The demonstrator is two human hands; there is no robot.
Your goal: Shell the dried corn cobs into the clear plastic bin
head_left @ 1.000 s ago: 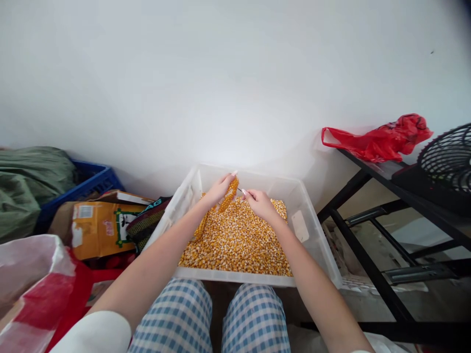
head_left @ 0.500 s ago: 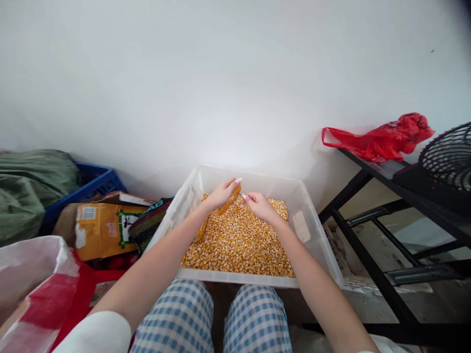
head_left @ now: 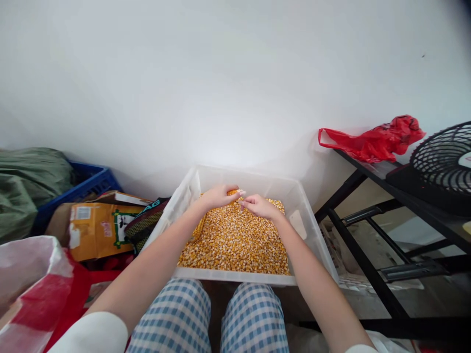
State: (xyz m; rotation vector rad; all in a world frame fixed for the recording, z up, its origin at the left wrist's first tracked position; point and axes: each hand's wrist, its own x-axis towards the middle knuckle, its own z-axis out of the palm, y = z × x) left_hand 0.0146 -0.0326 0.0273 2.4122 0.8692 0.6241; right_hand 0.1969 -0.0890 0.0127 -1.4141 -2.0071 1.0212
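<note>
Left hand (head_left: 221,196) lowered, corn cob (head_left: 232,192) mostly hidden, fan (head_left: 443,159) cut off

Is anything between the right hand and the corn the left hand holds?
Nothing visible besides the left hand itself, wrapped around the corn cob. The right hand is close beside it, above the kernels.

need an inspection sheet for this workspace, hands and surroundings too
Surface: translucent bin with loose corn kernels inside
Job's things: corn cob, mostly hidden by the left hand; second cob among the kernels, partly hidden
Clutter: orange box and blue crate left of the bin; red plastic bag on the black table at right
Hands: left hand holds the corn cob; right hand close beside it, contents unclear
Cables: nothing seen
Surroundings: white wall behind the bin; black fan on the table
</note>
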